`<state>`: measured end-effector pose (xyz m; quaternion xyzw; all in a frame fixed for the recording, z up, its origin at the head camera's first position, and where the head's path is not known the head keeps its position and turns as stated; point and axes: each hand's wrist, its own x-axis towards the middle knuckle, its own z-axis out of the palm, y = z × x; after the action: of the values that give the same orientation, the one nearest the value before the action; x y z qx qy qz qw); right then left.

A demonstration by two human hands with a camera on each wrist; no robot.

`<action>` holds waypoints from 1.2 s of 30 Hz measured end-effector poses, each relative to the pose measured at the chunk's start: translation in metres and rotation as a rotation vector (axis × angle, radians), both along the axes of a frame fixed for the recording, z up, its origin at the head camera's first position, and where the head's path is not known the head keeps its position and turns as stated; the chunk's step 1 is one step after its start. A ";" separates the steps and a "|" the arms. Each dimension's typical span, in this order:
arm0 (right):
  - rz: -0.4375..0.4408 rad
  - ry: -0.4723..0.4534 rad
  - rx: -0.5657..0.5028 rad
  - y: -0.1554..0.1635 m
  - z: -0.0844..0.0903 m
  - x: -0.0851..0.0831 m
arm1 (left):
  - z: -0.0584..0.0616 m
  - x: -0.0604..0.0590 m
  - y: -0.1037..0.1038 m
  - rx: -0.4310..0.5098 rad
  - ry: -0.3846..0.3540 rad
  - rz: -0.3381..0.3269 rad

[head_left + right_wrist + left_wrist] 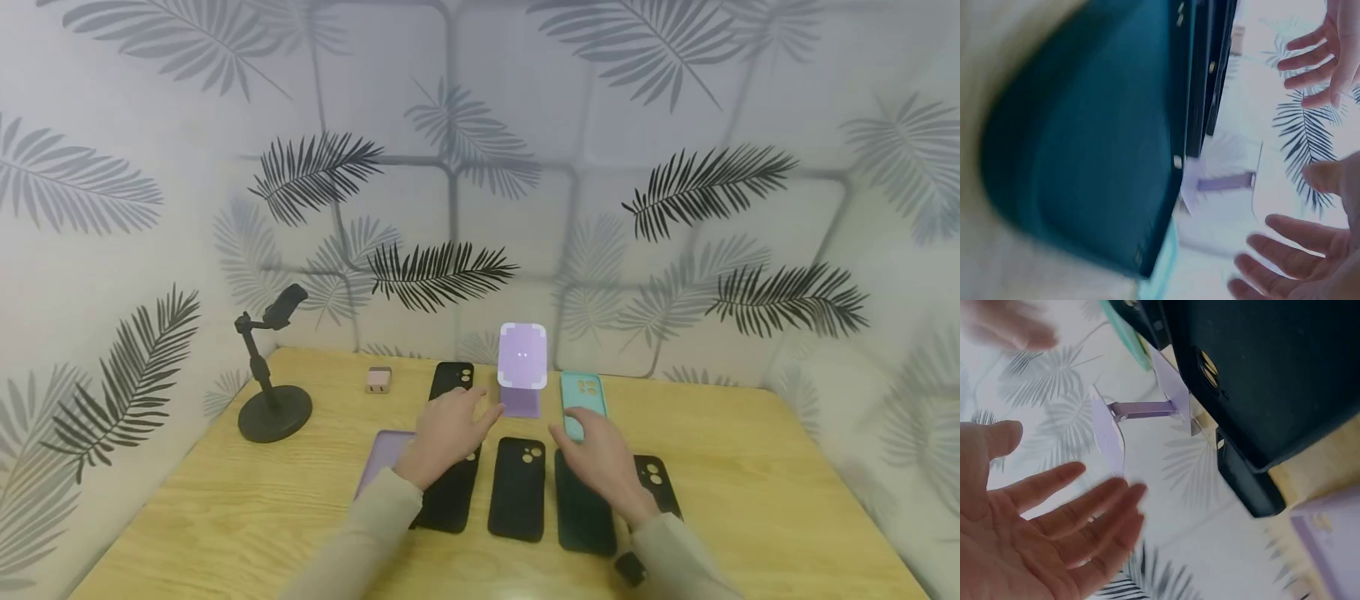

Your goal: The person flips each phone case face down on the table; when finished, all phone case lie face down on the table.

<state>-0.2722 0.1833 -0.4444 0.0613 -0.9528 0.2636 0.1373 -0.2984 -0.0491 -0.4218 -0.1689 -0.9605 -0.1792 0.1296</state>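
Both hands hover over a spread of phone cases, fingers extended and nothing in them. My left hand (447, 433) is above a black case (452, 500), beside a lilac case (384, 454). My right hand (602, 462) is over a dark green case (585, 512), its fingertips overlapping a turquoise case (581, 392) in the head view. Between the hands lies another black case (517, 492). A lilac phone stand (522, 357) with a tilted plate stands behind it. In the wrist views, the left palm (1054, 537) and right palm (1310, 256) show with fingers spread.
Another black case (442, 379) lies behind my left hand, and one more (660, 483) is right of my right hand. A small pink charger block (378, 380) sits at the back. On the left is a black round-based stand (274, 412). Leaf-patterned wall (510, 208) borders the table.
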 end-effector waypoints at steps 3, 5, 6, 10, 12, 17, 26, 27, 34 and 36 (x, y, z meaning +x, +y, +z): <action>-0.009 -0.071 -0.228 -0.004 -0.002 -0.002 | 0.002 -0.005 -0.011 0.199 -0.113 -0.044; -0.006 -0.112 -0.314 -0.007 -0.005 -0.003 | 0.003 -0.009 -0.021 0.319 -0.203 -0.083; 0.001 -0.139 -0.363 -0.009 -0.007 -0.003 | 0.004 -0.011 -0.026 0.371 -0.244 -0.104; 0.066 -0.258 -0.526 -0.016 -0.010 -0.003 | 0.006 -0.018 -0.046 0.533 -0.395 -0.166; 0.111 -0.336 -0.605 -0.020 -0.010 -0.004 | 0.009 -0.020 -0.055 0.580 -0.450 -0.176; 0.217 -0.467 -0.645 -0.033 -0.010 -0.004 | 0.008 -0.028 -0.078 0.600 -0.509 -0.218; 0.468 -0.558 -0.588 -0.065 -0.013 0.003 | -0.018 -0.045 -0.129 0.488 -0.525 -0.274; 0.496 -0.569 -0.581 -0.069 -0.012 0.004 | -0.019 -0.046 -0.133 0.475 -0.527 -0.266; 0.632 -0.641 -0.513 -0.105 -0.011 0.012 | -0.021 -0.054 -0.156 0.447 -0.598 -0.219; 0.650 -0.661 -0.492 -0.115 -0.012 0.014 | -0.023 -0.057 -0.161 0.439 -0.615 -0.222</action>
<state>-0.2577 0.0688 -0.4568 0.2331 -0.7869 0.5141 -0.2493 -0.3550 -0.2104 -0.4443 -0.1786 -0.8691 -0.4357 -0.1513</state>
